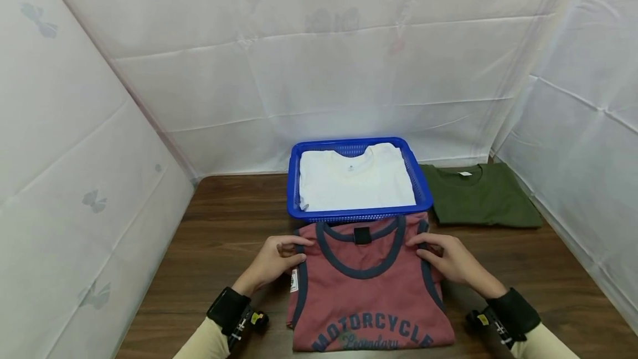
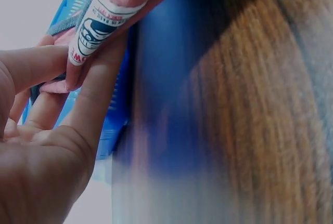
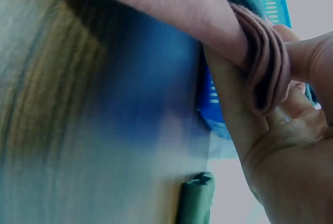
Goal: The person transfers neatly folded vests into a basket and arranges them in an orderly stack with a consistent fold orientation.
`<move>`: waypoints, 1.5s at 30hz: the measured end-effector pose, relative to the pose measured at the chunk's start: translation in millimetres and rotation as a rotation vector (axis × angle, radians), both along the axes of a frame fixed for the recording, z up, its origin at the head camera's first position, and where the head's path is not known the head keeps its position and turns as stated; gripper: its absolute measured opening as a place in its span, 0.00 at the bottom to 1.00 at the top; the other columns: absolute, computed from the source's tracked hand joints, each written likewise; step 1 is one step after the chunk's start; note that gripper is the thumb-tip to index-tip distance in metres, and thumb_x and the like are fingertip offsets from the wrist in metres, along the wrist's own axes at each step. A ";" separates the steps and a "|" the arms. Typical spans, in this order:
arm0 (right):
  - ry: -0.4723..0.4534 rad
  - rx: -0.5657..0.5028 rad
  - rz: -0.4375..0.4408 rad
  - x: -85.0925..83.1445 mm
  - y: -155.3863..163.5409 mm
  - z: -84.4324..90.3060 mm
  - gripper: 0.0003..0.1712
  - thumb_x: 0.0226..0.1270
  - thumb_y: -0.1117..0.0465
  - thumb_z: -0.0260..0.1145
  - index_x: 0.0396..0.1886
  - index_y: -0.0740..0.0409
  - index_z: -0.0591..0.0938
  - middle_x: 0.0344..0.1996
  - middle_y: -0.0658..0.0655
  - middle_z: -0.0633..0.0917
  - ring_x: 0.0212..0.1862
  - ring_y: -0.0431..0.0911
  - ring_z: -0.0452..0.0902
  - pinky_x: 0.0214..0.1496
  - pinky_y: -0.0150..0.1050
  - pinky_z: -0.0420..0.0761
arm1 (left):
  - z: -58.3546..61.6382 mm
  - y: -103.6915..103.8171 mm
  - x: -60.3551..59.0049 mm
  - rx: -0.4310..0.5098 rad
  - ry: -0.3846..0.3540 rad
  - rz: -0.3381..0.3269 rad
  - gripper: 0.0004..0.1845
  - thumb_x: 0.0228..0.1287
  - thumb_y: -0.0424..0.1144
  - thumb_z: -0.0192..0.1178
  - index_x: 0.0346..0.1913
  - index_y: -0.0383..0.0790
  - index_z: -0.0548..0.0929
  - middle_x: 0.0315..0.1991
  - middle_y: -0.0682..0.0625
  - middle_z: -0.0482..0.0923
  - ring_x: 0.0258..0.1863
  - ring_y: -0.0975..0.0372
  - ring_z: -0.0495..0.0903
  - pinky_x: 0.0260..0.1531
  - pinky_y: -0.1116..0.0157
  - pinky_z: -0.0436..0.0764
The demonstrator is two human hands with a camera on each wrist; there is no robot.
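A folded reddish tank top (image 1: 369,298) with dark blue trim and "MOTORCYCLE" lettering is at the front of the table, its neckline toward the basket. My left hand (image 1: 276,259) pinches its left shoulder edge between thumb and fingers. On the opposite shoulder edge, my right hand (image 1: 446,256) grips the cloth the same way. In the left wrist view, a white printed label (image 2: 99,31) shows on the folded side beside the thumb. Layered folds of the tank top (image 3: 265,63) lie between thumb and fingers in the right wrist view.
Behind the tank top stands a blue plastic basket (image 1: 423,195) holding a folded white shirt (image 1: 356,181). A folded dark green T-shirt (image 1: 483,195) lies right of it on the brown wooden table (image 1: 234,209). White sheets (image 1: 319,71) enclose the back and sides.
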State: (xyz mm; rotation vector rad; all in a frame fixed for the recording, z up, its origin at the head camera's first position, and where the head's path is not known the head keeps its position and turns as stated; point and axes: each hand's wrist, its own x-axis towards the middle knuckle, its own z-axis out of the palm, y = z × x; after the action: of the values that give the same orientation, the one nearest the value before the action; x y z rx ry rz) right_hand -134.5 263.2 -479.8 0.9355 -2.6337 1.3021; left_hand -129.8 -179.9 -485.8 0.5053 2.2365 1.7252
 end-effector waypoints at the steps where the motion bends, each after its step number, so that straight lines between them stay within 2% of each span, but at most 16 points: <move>1: 0.011 -0.012 0.009 0.4 0.0 2.2 0.17 0.68 0.73 0.68 0.52 0.52 0.88 0.45 0.54 0.89 0.34 0.36 0.83 0.30 0.33 0.80 | 1.3 -1.3 0.5 0.010 -0.003 0.001 0.15 0.70 0.30 0.65 0.58 0.38 0.86 0.44 0.38 0.88 0.28 0.61 0.86 0.27 0.59 0.87; 5: 0.078 -0.037 0.035 1.6 -0.8 10.9 0.18 0.67 0.76 0.68 0.49 0.52 0.89 0.43 0.54 0.90 0.33 0.38 0.83 0.30 0.31 0.79 | 7.1 -6.1 2.0 0.032 0.026 0.002 0.12 0.71 0.29 0.64 0.54 0.36 0.88 0.46 0.37 0.87 0.29 0.62 0.85 0.27 0.59 0.86; 11: 0.089 -0.037 0.001 5.5 -1.0 18.7 0.19 0.65 0.78 0.68 0.44 0.51 0.91 0.47 0.60 0.89 0.45 0.35 0.83 0.33 0.31 0.83 | 13.7 -9.8 1.6 0.049 0.080 -0.006 0.07 0.72 0.30 0.63 0.44 0.34 0.91 0.43 0.39 0.87 0.33 0.62 0.85 0.31 0.64 0.85; 15: 0.109 -0.028 -0.024 7.7 -1.3 24.3 0.19 0.65 0.77 0.69 0.45 0.51 0.92 0.51 0.64 0.88 0.50 0.35 0.82 0.36 0.31 0.84 | 18.6 -9.0 2.0 0.072 0.105 0.002 0.07 0.71 0.31 0.64 0.45 0.35 0.91 0.43 0.41 0.88 0.33 0.63 0.85 0.32 0.66 0.84; 20: 0.180 -0.012 -0.040 9.4 -0.7 35.8 0.21 0.63 0.78 0.69 0.49 0.53 0.91 0.51 0.62 0.88 0.44 0.38 0.84 0.35 0.27 0.80 | 29.5 -6.5 4.3 0.087 0.113 0.034 0.09 0.72 0.32 0.65 0.49 0.37 0.90 0.44 0.42 0.88 0.33 0.62 0.86 0.32 0.65 0.85; 24: 0.236 0.008 -0.081 9.1 0.5 45.8 0.22 0.63 0.77 0.70 0.52 0.52 0.90 0.55 0.61 0.86 0.42 0.40 0.85 0.36 0.25 0.78 | 41.3 -4.8 6.3 0.058 0.135 0.090 0.08 0.72 0.34 0.65 0.49 0.41 0.90 0.44 0.45 0.88 0.34 0.59 0.87 0.33 0.64 0.86; 28: 0.253 -0.005 -0.115 8.0 -0.8 53.7 0.23 0.64 0.77 0.70 0.55 0.54 0.89 0.57 0.62 0.85 0.38 0.37 0.84 0.33 0.25 0.78 | 51.0 -2.8 7.3 0.005 0.240 0.135 0.08 0.72 0.35 0.65 0.50 0.43 0.90 0.39 0.47 0.86 0.30 0.60 0.84 0.30 0.65 0.84; 32: 0.300 -0.037 -0.134 7.9 -4.6 60.9 0.26 0.61 0.79 0.71 0.57 0.56 0.87 0.59 0.64 0.83 0.34 0.35 0.81 0.30 0.25 0.77 | 58.4 -0.3 6.8 0.003 0.350 0.134 0.12 0.70 0.32 0.67 0.53 0.43 0.87 0.32 0.48 0.79 0.26 0.63 0.78 0.27 0.67 0.80; 34: 0.332 -0.054 -0.138 7.5 -6.9 65.2 0.28 0.59 0.79 0.72 0.59 0.57 0.86 0.60 0.63 0.82 0.30 0.34 0.79 0.28 0.25 0.75 | 62.7 1.4 6.0 0.029 0.374 0.112 0.16 0.68 0.30 0.68 0.57 0.44 0.84 0.36 0.47 0.77 0.28 0.62 0.78 0.27 0.67 0.81; 36: 0.370 -0.063 -0.146 5.9 -9.5 69.9 0.32 0.57 0.80 0.73 0.62 0.57 0.84 0.60 0.61 0.81 0.27 0.31 0.72 0.27 0.23 0.71 | 67.9 4.1 4.6 0.033 0.399 0.095 0.23 0.66 0.30 0.70 0.62 0.46 0.80 0.46 0.47 0.75 0.32 0.61 0.80 0.29 0.66 0.82; 38: 0.402 -0.072 -0.151 3.5 -12.4 74.3 0.37 0.54 0.80 0.75 0.65 0.58 0.82 0.61 0.61 0.80 0.33 0.32 0.73 0.33 0.23 0.71 | 73.0 7.2 2.8 0.003 0.428 0.107 0.31 0.64 0.31 0.72 0.68 0.50 0.76 0.55 0.47 0.71 0.34 0.61 0.82 0.30 0.65 0.84; 40: 0.424 -0.075 -0.166 1.0 -15.1 77.9 0.42 0.51 0.80 0.76 0.69 0.59 0.79 0.62 0.61 0.78 0.42 0.33 0.75 0.40 0.21 0.72 | 77.1 10.2 1.1 -0.055 0.463 0.138 0.37 0.62 0.32 0.73 0.72 0.55 0.73 0.58 0.48 0.68 0.34 0.62 0.83 0.30 0.65 0.84; 43: 0.449 -0.088 -0.189 -2.7 -18.2 80.7 0.48 0.47 0.79 0.77 0.72 0.60 0.75 0.66 0.65 0.75 0.59 0.40 0.72 0.53 0.23 0.70 | 80.8 13.9 -1.8 -0.134 0.518 0.194 0.41 0.61 0.32 0.74 0.74 0.59 0.70 0.56 0.49 0.68 0.28 0.64 0.80 0.27 0.67 0.81; 45: 0.467 -0.094 -0.208 -5.4 -19.6 81.6 0.51 0.47 0.79 0.77 0.74 0.60 0.72 0.66 0.67 0.73 0.59 0.44 0.71 0.55 0.23 0.68 | 82.5 16.0 -4.4 -0.155 0.556 0.212 0.42 0.60 0.30 0.74 0.75 0.57 0.70 0.55 0.49 0.68 0.26 0.64 0.78 0.25 0.67 0.79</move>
State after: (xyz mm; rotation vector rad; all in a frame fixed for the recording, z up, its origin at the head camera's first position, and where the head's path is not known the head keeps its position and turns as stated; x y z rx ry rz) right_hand -139.8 243.6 -398.3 0.8074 -2.2226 1.0033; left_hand -134.2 -163.9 -403.2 0.8185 2.8734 1.6314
